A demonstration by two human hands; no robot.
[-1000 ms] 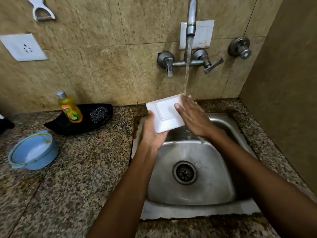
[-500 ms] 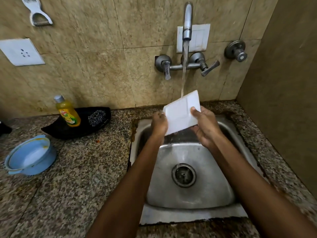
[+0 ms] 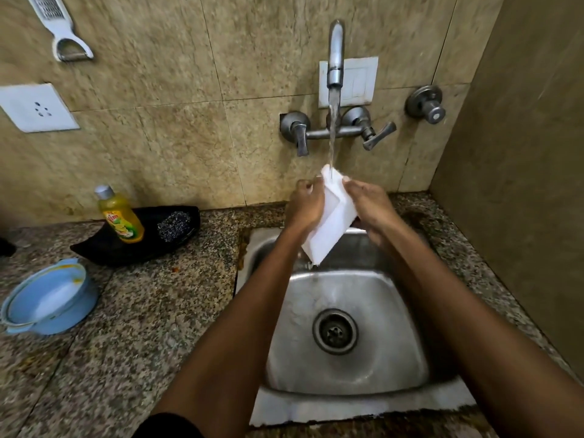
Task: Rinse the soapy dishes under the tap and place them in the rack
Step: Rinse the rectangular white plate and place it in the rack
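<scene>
Since a sec ago the white square plate (image 3: 328, 221) had tipped up way steeper, nearly on edge under the stream, w/ both hands shifted onto its sides. Going left to right: blue bowl (image 3: 47, 298) sat on the granite counter (image 3: 142, 311), then the dish soap bottle (image 3: 120, 214) and a steel scrubber (image 3: 174, 226) on a black tray (image 3: 104, 248) by the wall. Left hand (image 3: 305, 207) gripped the plate's left edge, fingers curled round it. The plate was held over the back of the sink (image 3: 347, 399), its top corner right under the tap (image 3: 335, 58), water hitting it and running off the lower corner. Right hand (image 3: 368, 200) pinched the right edge, so both hands were clamped on the plate, one per side. Looked like stiff ceramic or melamine, cant tell which; prob light-ish but slick w/ soap and water, and chippable if it dropped on the steel. I'd hold it by the raised rim, thumbs on one face, fingers behind. No rack in view tbh.
</scene>
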